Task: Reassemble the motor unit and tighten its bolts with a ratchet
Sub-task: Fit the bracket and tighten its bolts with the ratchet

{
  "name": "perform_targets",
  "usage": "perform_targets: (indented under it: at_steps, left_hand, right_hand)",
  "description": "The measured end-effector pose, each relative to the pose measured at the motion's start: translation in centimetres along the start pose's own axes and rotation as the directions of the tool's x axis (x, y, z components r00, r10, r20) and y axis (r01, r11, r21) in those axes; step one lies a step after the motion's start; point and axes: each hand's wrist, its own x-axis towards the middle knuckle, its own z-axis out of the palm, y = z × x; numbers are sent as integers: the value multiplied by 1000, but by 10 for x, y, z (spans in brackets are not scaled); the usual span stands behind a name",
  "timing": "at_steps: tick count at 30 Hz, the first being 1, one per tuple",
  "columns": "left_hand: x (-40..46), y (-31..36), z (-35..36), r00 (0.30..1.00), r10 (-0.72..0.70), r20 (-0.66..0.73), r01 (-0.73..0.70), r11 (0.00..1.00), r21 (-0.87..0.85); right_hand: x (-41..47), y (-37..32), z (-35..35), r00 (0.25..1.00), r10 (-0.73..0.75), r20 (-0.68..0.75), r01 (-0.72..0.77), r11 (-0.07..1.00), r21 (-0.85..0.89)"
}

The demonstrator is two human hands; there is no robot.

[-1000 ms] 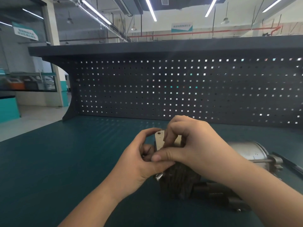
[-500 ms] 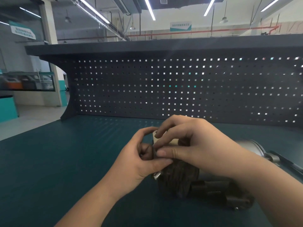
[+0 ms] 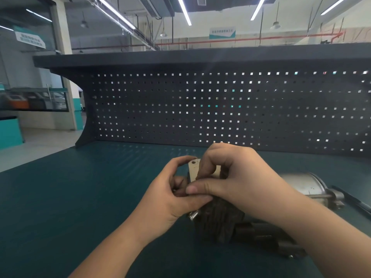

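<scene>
- head view: the motor [image 3: 230, 223] lies on its side on the teal desk [image 3: 80, 197], near the front edge and right of centre, its silver can [image 3: 305, 185] pointing right and a dark ribbed housing toward the person
- a pale plate [image 3: 193, 170] with a corner hole stands at the motor's left end, between the two hands
- left hand [image 3: 172, 199] is curled round the plate's left side, thumb below and fingers over the top corner, so it grips the plate end
- right hand [image 3: 236, 177] reaches over the housing, thumb and fingers pinching at the plate face; what small part it holds, if any, is hidden
- a short silver stud [image 3: 193, 215] sticks out just below the left thumb
- a dark bar [image 3: 353, 201], perhaps the ratchet, lies on the desk just right of the can
- handling, as a guess: the motor looks heavy, stiff, all metal, and could roll; steady it by the ribbed housing, not the smooth can
- writing: hanging signs [image 3: 221, 33] in the hall are too blurred to read; no brand shows on the motor
</scene>
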Motion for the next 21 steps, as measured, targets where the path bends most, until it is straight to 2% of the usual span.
perform_targets:
  at_steps: [2, 6, 9, 12, 16, 17, 21]
  left_hand:
    - [0, 0, -1, 1000, 3, 1, -3, 1000, 1]
    - [0, 1, 0, 1000, -17, 13, 17, 1000, -12]
    - [1, 0, 1, 1000, -3, 6, 3, 1000, -2]
    - [0, 0, 0, 1000, 8, -12, -8, 1000, -4]
    - [0, 1, 0, 1000, 6, 13, -6, 1000, 6]
    - [1, 1, 0, 1000, -2, 16, 2, 1000, -12]
    - [1, 0, 1, 1000, 13, 13, -12, 999, -34]
  right_hand:
    - [0, -2, 0, 1000, -4, 11, 4, 1000, -28]
    - [-1, 1, -8, 991, -52, 122, 54, 998, -14]
    - [-1, 1, -2, 999, -10, 49, 9, 1000, 9]
    - [1, 0, 3, 1000, -10, -19, 9, 999, -44]
    - [-1, 2, -7, 989, -33, 143, 33, 999, -3]
    - [-1, 2, -7, 989, -33, 147, 34, 999, 0]
    - [0, 2, 3, 1000, -4, -13, 4, 1000, -18]
